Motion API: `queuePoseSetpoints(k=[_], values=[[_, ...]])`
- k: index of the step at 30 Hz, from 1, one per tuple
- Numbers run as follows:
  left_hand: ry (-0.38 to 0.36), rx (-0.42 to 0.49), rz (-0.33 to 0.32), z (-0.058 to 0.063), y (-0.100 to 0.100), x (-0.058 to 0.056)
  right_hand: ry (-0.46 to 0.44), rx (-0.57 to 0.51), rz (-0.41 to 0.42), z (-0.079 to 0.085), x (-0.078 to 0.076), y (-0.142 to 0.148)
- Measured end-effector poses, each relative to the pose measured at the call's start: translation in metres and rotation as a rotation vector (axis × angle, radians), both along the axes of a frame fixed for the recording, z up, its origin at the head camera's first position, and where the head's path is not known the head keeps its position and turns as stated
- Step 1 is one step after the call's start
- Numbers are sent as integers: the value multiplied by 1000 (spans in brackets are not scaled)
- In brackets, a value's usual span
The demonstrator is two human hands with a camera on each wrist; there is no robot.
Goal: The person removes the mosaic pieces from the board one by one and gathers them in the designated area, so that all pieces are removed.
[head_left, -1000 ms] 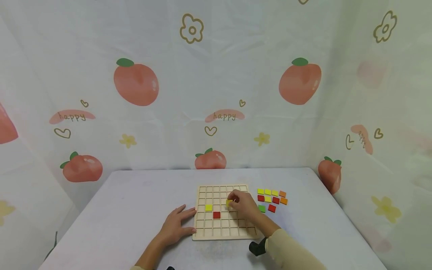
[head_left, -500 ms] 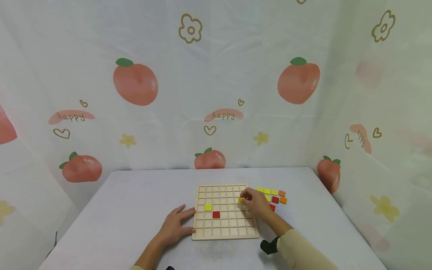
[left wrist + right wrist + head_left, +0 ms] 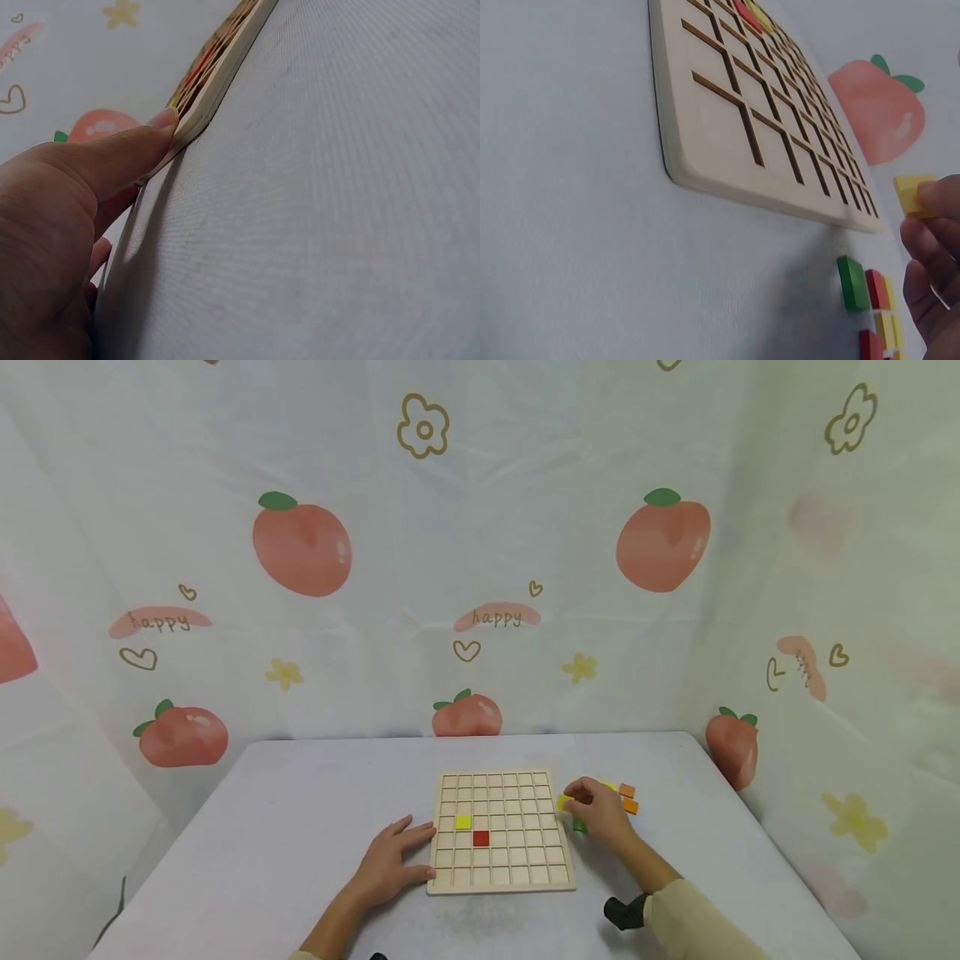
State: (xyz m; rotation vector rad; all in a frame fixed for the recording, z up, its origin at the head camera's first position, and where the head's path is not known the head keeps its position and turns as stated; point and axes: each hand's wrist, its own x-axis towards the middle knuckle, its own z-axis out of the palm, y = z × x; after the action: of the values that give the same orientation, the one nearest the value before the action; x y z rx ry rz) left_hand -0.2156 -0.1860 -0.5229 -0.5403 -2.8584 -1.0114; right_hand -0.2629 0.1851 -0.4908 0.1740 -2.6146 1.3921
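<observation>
A square wooden grid board (image 3: pixel 501 888) lies on the table with a yellow tile (image 3: pixel 463 822) and a red tile (image 3: pixel 482 838) set in its cells. My left hand (image 3: pixel 384 865) rests at the board's left side, fingers spread; in the left wrist view its thumb (image 3: pixel 135 150) touches the board's edge. Off the board's right side, my right hand (image 3: pixel 604 815) pinches another yellow tile (image 3: pixel 910 195) between thumb and fingers, raised above the table. Loose tiles sit beneath and behind this hand, partly hidden by it, among them a green tile (image 3: pixel 853 283).
Two orange tiles (image 3: pixel 631 807) show beyond the right hand, next to a partly covered yellow one. Red and yellow loose tiles (image 3: pixel 877 289) lie near the board's right edge. A printed curtain (image 3: pixel 390 677) hangs behind the white table (image 3: pixel 315 793).
My right hand has moved right, from over the board to past its right edge, carrying the yellow tile. My left hand stays at the board's left side.
</observation>
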Motion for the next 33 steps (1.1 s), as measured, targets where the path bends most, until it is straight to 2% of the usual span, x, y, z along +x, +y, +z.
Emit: queuePoseSetpoints(k=[7, 16, 24, 28, 33], values=[[1, 5, -4, 1, 0, 2, -53, -30, -55, -2, 0, 17], [-5, 1, 9, 2, 1, 2, -70, 39, -123, -3, 3, 34], [-19, 10, -5, 3, 0, 2, -91, 72, -151, -7, 16, 53], [-15, 3, -1, 2, 1, 2, -107, 68, -156, -10, 22, 64], [-20, 2, 9, 2, 1, 2, -105, 111, -160, -15, 26, 76]])
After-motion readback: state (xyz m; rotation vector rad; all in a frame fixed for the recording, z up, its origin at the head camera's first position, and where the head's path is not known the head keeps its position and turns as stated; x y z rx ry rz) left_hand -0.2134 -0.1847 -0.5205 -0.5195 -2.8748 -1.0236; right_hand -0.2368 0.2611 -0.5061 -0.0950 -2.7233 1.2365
